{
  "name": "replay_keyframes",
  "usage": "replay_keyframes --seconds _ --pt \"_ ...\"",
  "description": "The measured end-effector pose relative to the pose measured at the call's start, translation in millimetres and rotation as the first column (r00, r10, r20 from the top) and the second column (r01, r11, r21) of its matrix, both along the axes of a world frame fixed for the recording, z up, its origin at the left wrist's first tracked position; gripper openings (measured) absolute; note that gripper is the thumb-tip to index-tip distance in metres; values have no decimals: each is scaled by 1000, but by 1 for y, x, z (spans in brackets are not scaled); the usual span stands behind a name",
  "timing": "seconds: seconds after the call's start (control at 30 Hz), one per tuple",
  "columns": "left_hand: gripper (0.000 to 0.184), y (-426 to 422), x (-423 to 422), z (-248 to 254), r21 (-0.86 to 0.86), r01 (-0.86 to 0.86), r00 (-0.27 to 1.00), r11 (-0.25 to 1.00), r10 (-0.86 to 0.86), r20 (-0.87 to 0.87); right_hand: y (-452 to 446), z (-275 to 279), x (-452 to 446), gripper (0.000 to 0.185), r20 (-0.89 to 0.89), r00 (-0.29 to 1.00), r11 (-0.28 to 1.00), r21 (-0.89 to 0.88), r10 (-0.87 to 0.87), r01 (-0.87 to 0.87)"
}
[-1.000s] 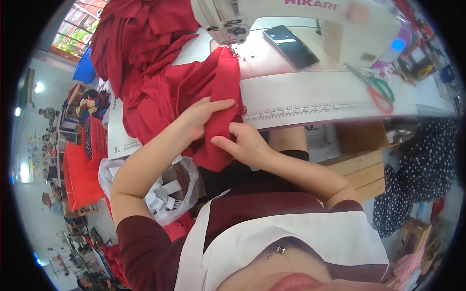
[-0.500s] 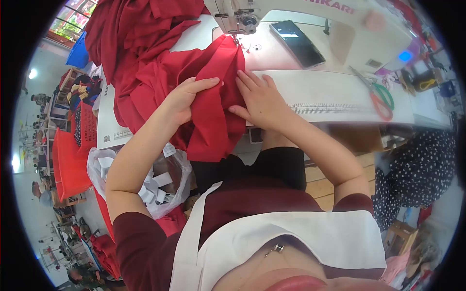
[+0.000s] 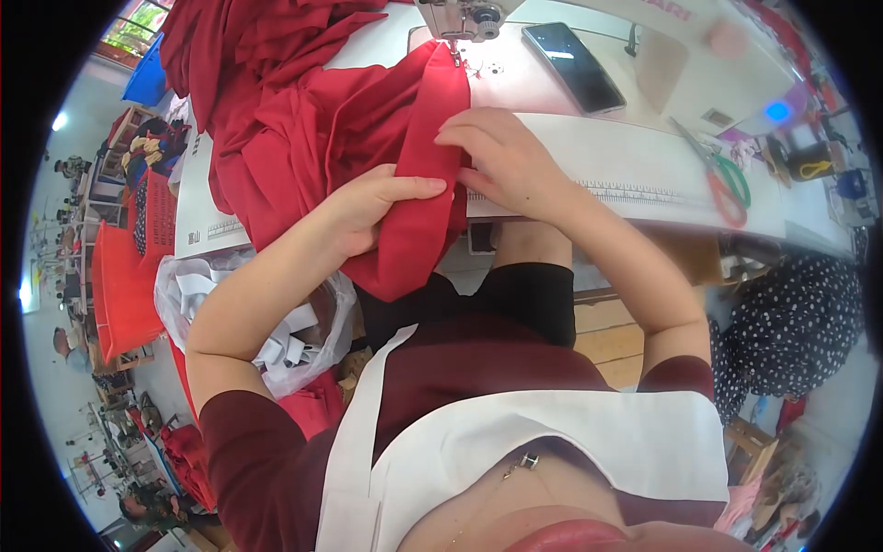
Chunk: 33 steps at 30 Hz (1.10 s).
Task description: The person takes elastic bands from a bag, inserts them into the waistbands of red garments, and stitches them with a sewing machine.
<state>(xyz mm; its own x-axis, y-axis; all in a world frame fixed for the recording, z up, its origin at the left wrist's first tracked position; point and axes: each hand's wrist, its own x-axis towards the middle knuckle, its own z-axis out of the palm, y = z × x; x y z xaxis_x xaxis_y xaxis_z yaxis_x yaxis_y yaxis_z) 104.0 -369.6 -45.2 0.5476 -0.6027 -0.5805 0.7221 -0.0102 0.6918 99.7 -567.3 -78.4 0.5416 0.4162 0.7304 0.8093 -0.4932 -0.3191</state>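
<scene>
Red fabric [image 3: 313,138] lies bunched over the left part of the sewing table, and a folded band of it runs up to the needle area of the sewing machine [image 3: 464,23]. My left hand [image 3: 372,204] grips the band's left side, thumb on top, its other fingers hidden beneath the cloth. At the band's right edge, my right hand [image 3: 506,161] pinches the fabric between thumb and fingers, a little below the presser foot [image 3: 455,57]. The lower end of the band hangs over the table's front edge above my lap.
A phone [image 3: 575,69] lies on the machine bed. Scissors [image 3: 722,179] with red and green handles rest at the right. Below the table's left side is a plastic bag [image 3: 322,340] of white pieces. Dotted fabric [image 3: 791,322] hangs at the right, and a red bin [image 3: 129,285] stands left.
My right hand went from gripping the band to lying spread on it, then closed on its edge higher up. My left hand shifted along the band, which now lies straighter. The view moved slightly.
</scene>
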Motion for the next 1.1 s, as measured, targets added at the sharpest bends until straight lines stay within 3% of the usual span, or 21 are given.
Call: replay_keyframes --seconds 0.03,0.1,0.27,0.3,0.33,0.37,0.4,0.47,0.5,0.6,0.63,0.73,1.1 --pt "28 0 0 2 4 13 999 1000 -13 29 -1 3 3 33 -2 1000 1000 0 2 -2" --pt "29 1 1 5 7 12 999 1000 -12 40 -2 10 12 26 10 985 978 -120 171 -169" --pt "21 1 8 22 66 -39 994 997 32 101 -8 15 9 19 -9 978 929 -311 207 -200" --pt "19 6 20 32 413 212 886 885 -353 301 -8 14 5 18 -12 979 918 -346 203 -194" --pt "21 9 29 37 740 305 619 600 -715 324 -7 8 2 18 -18 979 915 -351 205 -198" --pt "27 6 27 38 787 1 496 617 -683 536 -5 -2 -2 18 -87 974 874 -430 209 -226" --pt "20 9 35 23 612 -289 10 736 -637 771 -3 -9 -7 18 -157 966 825 -503 207 -258" --pt "20 -6 51 -5 364 -322 -372 874 -470 801 -2 -10 -20 20 -189 970 855 -466 155 -228" --pt "24 -10 60 -13 463 -318 -492 828 -561 666 -1 -10 -25 22 -228 968 885 -423 106 -196" --pt "30 -21 83 -35 486 -378 -520 788 -615 593 2 -14 -36 26 -262 964 933 -332 53 -141" --pt "39 -17 85 -40 595 -331 -391 732 -680 620 1 -16 -38 30 -269 962 934 -331 41 -132" --pt "39 -11 89 -50 491 -278 -376 825 -564 735 4 -13 -44 33 -306 952 940 -323 2 -106" --pt "40 -14 144 -52 510 -280 -347 813 -581 736 -6 -11 9 32 -348 937 930 -333 30 -154"
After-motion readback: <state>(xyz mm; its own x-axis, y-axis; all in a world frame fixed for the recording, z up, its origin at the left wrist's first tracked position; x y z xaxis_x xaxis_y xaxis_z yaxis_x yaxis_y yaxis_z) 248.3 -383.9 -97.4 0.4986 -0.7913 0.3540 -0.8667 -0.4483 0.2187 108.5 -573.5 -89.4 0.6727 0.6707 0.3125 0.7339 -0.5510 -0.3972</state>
